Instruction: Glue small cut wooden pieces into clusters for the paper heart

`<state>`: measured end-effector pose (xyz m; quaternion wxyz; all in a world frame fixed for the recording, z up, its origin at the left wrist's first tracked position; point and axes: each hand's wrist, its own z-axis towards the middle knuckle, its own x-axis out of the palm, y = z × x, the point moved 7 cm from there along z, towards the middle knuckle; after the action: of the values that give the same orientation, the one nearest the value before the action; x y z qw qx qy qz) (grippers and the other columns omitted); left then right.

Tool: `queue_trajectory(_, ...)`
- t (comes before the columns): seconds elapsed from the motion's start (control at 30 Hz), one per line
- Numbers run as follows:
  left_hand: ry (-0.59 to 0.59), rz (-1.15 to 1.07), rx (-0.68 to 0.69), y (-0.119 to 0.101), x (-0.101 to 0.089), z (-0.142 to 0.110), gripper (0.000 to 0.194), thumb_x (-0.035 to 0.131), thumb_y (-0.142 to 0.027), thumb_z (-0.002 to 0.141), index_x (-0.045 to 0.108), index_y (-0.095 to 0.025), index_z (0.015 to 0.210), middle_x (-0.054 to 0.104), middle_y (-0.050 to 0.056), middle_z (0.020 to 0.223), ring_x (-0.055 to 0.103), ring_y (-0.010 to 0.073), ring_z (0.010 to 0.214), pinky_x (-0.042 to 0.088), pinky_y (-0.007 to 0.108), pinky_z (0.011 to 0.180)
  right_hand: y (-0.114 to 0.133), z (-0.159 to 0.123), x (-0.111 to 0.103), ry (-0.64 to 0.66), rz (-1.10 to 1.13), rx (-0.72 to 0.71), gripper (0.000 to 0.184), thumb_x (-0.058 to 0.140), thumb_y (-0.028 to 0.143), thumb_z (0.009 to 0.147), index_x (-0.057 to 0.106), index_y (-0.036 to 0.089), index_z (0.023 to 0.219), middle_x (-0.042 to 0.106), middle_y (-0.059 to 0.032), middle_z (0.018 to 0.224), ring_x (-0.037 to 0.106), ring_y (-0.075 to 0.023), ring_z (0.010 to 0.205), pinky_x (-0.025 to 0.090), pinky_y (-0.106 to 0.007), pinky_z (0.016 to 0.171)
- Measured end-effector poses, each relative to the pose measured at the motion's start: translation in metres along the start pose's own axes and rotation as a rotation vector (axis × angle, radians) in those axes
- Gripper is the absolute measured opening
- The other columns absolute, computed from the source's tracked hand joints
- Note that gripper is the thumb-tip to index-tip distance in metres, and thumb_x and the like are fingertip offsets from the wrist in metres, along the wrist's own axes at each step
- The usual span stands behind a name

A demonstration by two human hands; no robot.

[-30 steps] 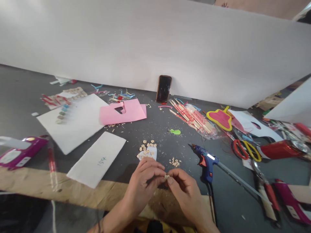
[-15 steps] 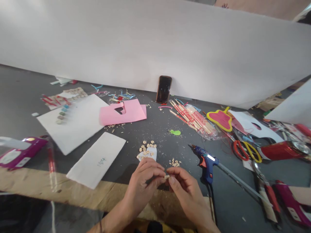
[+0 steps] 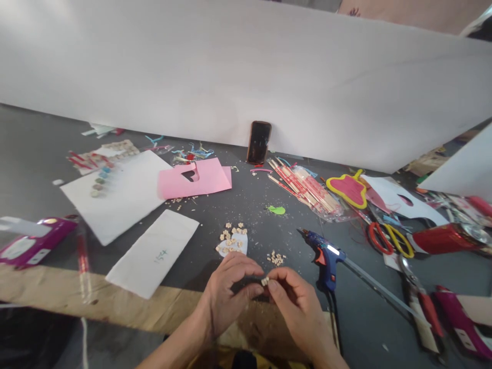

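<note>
Between the thumb and forefinger of my right hand sits a tiny cluster of pale wooden pieces. My left hand is just left of it, thumb and fingertips parted, holding nothing that I can see. Beyond my left fingers lies a small white card with several little flower-shaped wooden pieces on and around it. A loose pile of short pale wooden bits rests on the dark table just past my right fingers.
A blue glue gun with a long glue stick lies to the right, near red-handled scissors and a red can. White card and pink paper lie left. A phone leans on the white board.
My left thumb and fingers have parted from the small wooden cluster, which stays in my right fingertips. The things on the table lie as before.
</note>
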<state>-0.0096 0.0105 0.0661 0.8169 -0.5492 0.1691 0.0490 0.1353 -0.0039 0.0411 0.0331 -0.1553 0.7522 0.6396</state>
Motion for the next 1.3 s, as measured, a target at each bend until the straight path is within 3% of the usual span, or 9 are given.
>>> queue_trajectory(0.23,0.026,0.007,-0.013,0.000,0.003,0.002,0.012,0.062,-0.030,0.085,0.067,-0.020,0.088,0.071,0.006,0.082,0.062,0.0206,0.084,0.051,0.035,0.078,0.007,0.000,-0.004,-0.044,-0.054,-0.050,0.020,0.053,0.035,0.087,0.062,0.020,0.078,0.054,0.0024,0.062,0.048,-0.0116,0.058,0.040,-0.019,0.054)
queue_trajectory(0.53,0.048,-0.007,-0.073,0.005,0.006,-0.001,0.006,0.061,-0.020,0.084,0.067,-0.021,0.087,0.070,0.006,0.088,0.060,0.0200,0.090,0.049,0.034,0.083,0.013,-0.001,-0.004,-0.065,-0.111,-0.098,0.019,0.053,0.035,0.087,0.062,0.021,0.078,0.056,0.0025,0.061,0.049,-0.0116,0.055,0.039,-0.019,0.049)
queue_trajectory(0.97,0.053,0.011,-0.090,-0.004,0.007,0.003,0.008,0.062,-0.013,0.078,0.066,-0.020,0.077,0.070,0.006,0.085,0.061,0.0202,0.087,0.050,0.033,0.079,0.016,-0.001,-0.005,-0.066,-0.126,-0.142,0.017,0.052,0.030,0.088,0.064,0.020,0.081,0.065,-0.0005,0.071,0.060,-0.0139,0.065,0.048,-0.020,0.060)
queue_trajectory(1.3,0.033,0.009,-0.091,0.002,0.008,0.000,0.010,0.060,-0.012,0.081,0.067,-0.019,0.079,0.070,0.005,0.086,0.060,0.0193,0.088,0.049,0.033,0.080,0.013,-0.004,-0.004,-0.044,-0.202,-0.174,0.015,0.051,0.028,0.089,0.063,0.022,0.083,0.066,0.0014,0.073,0.060,-0.0135,0.067,0.046,-0.019,0.063)
